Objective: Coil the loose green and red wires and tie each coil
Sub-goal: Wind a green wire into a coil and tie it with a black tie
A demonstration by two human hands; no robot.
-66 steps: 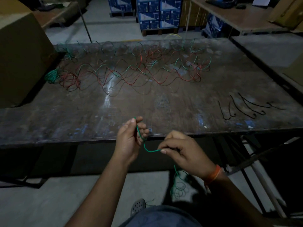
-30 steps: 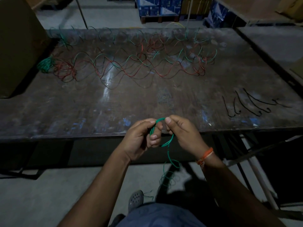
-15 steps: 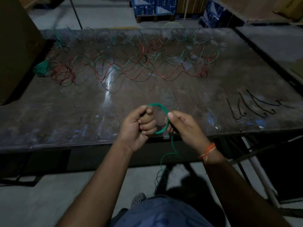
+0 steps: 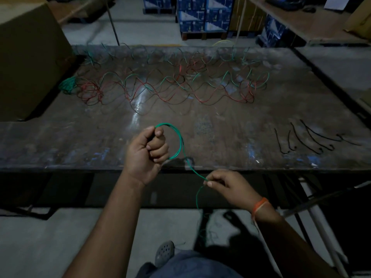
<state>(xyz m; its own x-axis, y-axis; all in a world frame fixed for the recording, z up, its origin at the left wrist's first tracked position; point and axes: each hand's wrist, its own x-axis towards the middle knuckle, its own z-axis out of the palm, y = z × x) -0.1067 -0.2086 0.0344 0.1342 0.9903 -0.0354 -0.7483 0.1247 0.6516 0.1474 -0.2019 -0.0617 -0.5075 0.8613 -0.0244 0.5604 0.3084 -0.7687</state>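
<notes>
Left hand (image 4: 146, 152): fingers curled into a fist round the green wire (image 4: 179, 137), thumb pressed on top; held over the near edge of the worktop (image 4: 80, 141)

Right hand (image 4: 228, 187): thumb and forefinger pinch the same green wire, the other fingers loosely curled; held lower, in front of the worktop edge; orange wristband (image 4: 260, 205) on the wrist

Green wire: rises from the top of the left fist, arcs rightward in one open loop, re-enters the fist below, then runs down-right to the right hand's pinch and hangs from there toward the floor (its lower length is lost in shadow)

Loose wires (image 4: 170, 87): green and red lengths in wavy tangles across the far half of the worktop, well apart from both hands; small green bundle (image 4: 67, 86) at their left end, just beside a cardboard box (image 4: 30, 57)

Black ties (image 4: 309, 139): several short dark pieces with curled ends, laid side by side at the right near corner of the worktop

Beyond the worktop: stacked blue cartons (image 4: 202, 15) on the floor
</notes>
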